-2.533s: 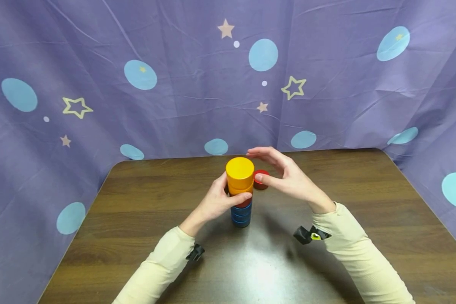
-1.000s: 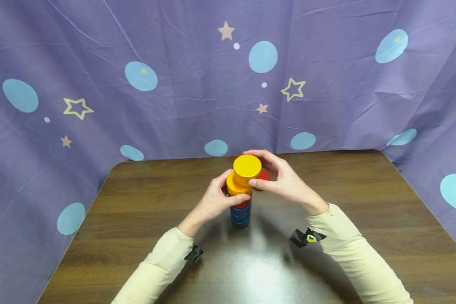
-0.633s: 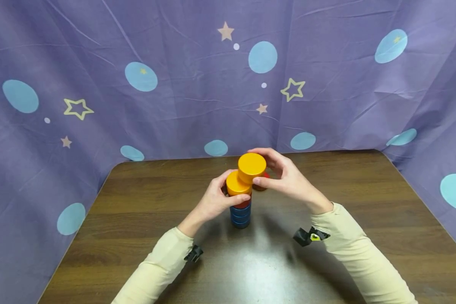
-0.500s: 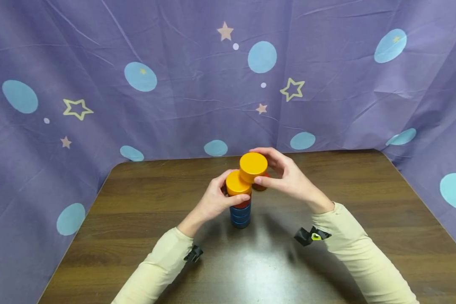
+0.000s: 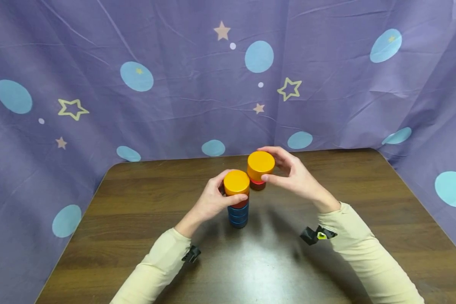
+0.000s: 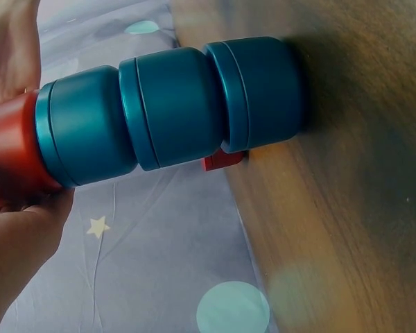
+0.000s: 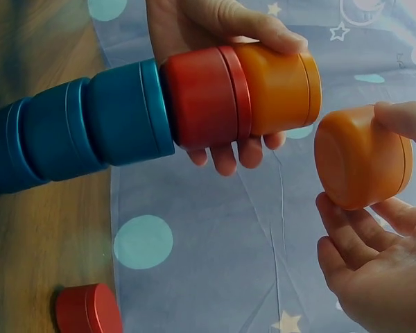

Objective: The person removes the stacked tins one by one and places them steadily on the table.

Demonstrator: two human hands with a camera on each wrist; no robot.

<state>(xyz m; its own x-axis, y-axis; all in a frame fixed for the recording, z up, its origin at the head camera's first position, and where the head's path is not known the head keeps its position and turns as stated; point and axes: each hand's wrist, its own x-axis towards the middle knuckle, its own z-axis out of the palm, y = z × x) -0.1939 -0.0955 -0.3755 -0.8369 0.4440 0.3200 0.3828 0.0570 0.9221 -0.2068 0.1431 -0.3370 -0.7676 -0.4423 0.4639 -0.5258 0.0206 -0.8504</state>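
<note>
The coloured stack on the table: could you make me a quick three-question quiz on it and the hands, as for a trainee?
1. How many blue canisters are in the stack?
2. True or false: the right hand is empty.
3. Where does the left hand grip the stack? A: at its foot; B: near its top; C: nowhere.

Key: 1. Three. 2. False; it holds an orange canister. 3. B.

Purple cloth backdrop [image 5: 190,120], star-and-oval print, spans upper frame; brown wood-grain surface [image 5: 137,202], lower frame; pale glare [image 5: 256,270], bottom centre.
</note>
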